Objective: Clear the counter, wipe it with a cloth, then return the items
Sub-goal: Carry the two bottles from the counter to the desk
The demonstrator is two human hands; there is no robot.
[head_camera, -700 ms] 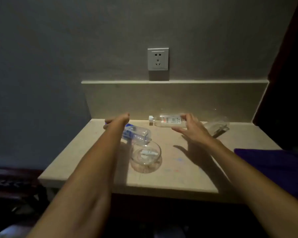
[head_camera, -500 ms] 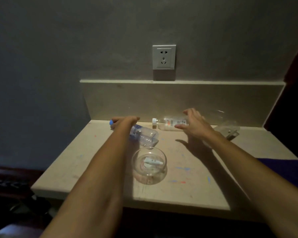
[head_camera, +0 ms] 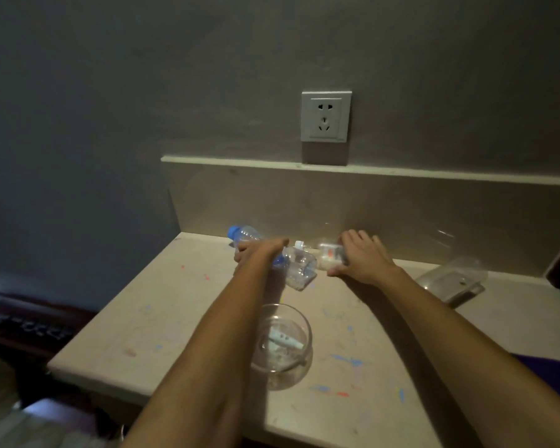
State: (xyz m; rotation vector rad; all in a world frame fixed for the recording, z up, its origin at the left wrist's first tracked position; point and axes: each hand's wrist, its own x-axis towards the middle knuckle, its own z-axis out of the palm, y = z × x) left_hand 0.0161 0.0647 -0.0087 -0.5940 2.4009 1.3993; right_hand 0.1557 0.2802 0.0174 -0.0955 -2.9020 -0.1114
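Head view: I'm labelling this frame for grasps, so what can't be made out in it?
- Left hand: its grip on the blue-capped bottle is hidden by wrist and forearm.
- White-capped bottle: the label is blurred, and the right hand covers its far end.
- Glass bowl: the white item inside is too dim to identify.
- Purple cloth: cut off by the right edge.

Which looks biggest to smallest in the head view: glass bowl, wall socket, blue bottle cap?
1. glass bowl, though it sits nearest the camera, which inflates it.
2. wall socket, clearly smaller in frame but farther away, so true order against the bowl is unsure.
3. blue bottle cap, by far the smallest.
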